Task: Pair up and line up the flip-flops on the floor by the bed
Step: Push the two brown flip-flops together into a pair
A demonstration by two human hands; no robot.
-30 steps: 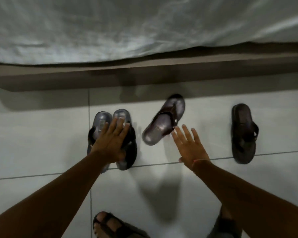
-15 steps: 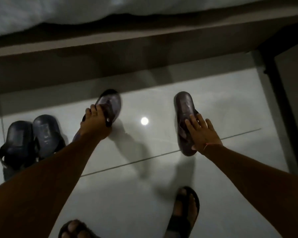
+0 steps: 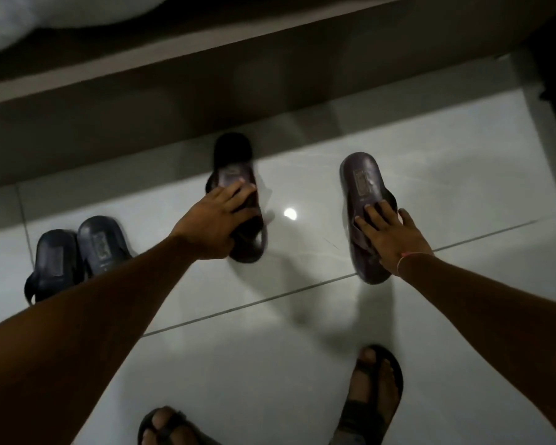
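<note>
— So where do the two brown rubber flip-flops sit against the hands?

— One dark brown flip-flop [image 3: 235, 200], blurred, lies under the left hand [image 3: 212, 229], near the bed frame [image 3: 142, 91]. The fingers curl over its strap area, clamped on it. The other brown flip-flop [image 3: 363, 187] lies well apart to the right on the glossy white tiled floor [image 3: 270, 364].

— And the right hand [image 3: 389, 239]?

— It rests on that sandal's near half, fingers spread and flat; whether it grips cannot be told.

— Anything else?

— A pair of dark blue-grey flip-flops [image 3: 77, 255] stands side by side, touching, at far left.
</note>
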